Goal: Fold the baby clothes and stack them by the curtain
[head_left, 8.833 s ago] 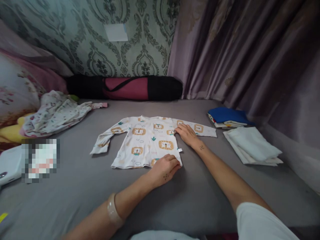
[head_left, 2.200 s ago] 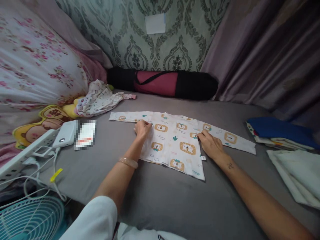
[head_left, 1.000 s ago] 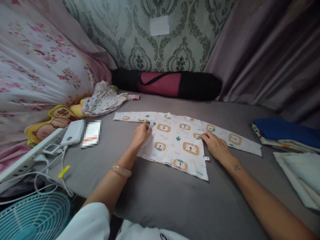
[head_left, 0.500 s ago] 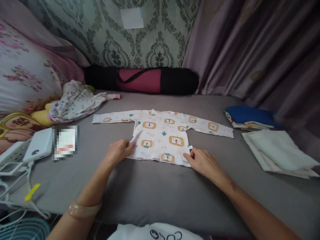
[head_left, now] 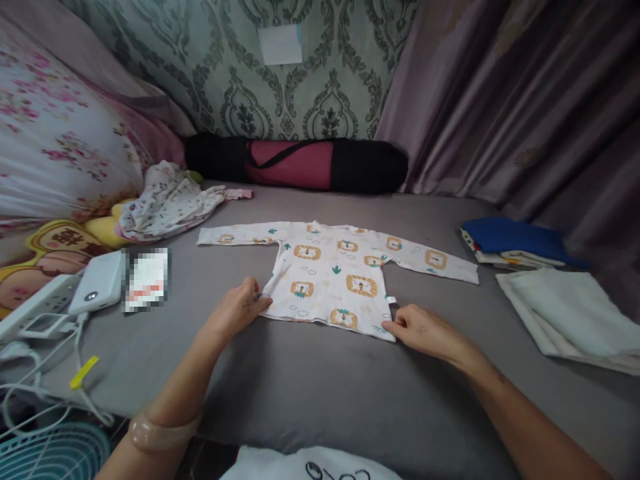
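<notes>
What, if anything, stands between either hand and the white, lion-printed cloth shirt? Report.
Nothing visible: the left hand touches the shirt near its lower left corner, the right hand near its lower right.

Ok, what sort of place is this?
Likely a home bedroom, though that's a judgement: there's a grey sheet with a lion-print shirt spread on it, and long purple curtains beyond.

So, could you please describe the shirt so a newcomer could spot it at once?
Find the grey sheet in front of the black-and-maroon bag. Midway across that sheet lies a long-sleeved white shirt, its lower corners at the left hand and right hand. Unlike the crumpled garment and folded white cloth, it is spread flat and printed with orange lion faces.
</notes>
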{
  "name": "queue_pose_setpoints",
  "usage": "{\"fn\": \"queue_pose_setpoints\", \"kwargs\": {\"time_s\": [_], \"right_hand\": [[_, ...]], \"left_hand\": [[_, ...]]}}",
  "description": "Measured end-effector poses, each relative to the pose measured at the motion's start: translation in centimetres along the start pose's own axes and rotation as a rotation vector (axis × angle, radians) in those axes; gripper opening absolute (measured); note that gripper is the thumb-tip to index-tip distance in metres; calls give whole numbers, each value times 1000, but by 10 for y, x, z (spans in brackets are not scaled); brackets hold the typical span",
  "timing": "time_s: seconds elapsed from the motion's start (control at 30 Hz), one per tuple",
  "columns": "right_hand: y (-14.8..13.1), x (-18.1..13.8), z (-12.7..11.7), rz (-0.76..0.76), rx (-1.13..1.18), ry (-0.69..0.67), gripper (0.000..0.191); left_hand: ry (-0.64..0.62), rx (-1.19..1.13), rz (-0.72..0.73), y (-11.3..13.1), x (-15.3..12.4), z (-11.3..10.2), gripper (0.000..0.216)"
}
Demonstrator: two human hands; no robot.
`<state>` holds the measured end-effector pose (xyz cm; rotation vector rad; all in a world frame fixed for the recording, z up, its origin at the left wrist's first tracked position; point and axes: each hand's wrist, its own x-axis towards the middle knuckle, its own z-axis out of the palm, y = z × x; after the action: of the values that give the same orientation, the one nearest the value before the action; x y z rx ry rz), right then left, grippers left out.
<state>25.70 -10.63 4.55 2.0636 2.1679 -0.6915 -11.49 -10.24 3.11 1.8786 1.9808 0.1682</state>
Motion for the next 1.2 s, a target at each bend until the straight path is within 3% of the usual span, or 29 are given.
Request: {"fn": "queue_pose_setpoints", "kwargs": {"time_s": [0.07, 0.17, 0.23, 0.3, 0.4, 0.57, 0.7, 0.8, 0.9, 0.97, 1.2], "right_hand": [[-6, 7, -5, -23, -56, 92, 39], [-25, 29, -3, -172, -79, 371, 40], [-39, 49, 6, -342, -107, 473, 50], [-48, 66, 20, -410, -160, 455, 60], [-48, 81, 38, -393, -184, 356, 67], [-41, 79, 48, -371, -184, 314, 69], [-43, 87, 25, -398, -179, 276, 61], [-48, 114, -9, -404, -135, 247, 46], [-54, 153, -37, -345, -109, 385, 40], [-58, 178, -46, -306, -132, 429, 36], [-60, 217, -38, -261, -233, 315, 37]], "left_hand": [[115, 88, 108, 8, 5, -3, 29], [296, 169, 419, 28, 25, 4, 37], [298, 213, 576, 42, 44, 17, 47], [280, 277, 568, 51, 60, 32, 57], [180, 341, 491, 53, 74, 49, 67], [94, 370, 430, 48, 69, 51, 69], [89, 376, 495, 58, 73, 31, 61], [40, 364, 480, 77, 93, 9, 40], [107, 287, 413, 100, 124, 1, 31], [182, 235, 388, 112, 144, 8, 28], [384, 74, 362, 118, 170, 56, 21]]}}
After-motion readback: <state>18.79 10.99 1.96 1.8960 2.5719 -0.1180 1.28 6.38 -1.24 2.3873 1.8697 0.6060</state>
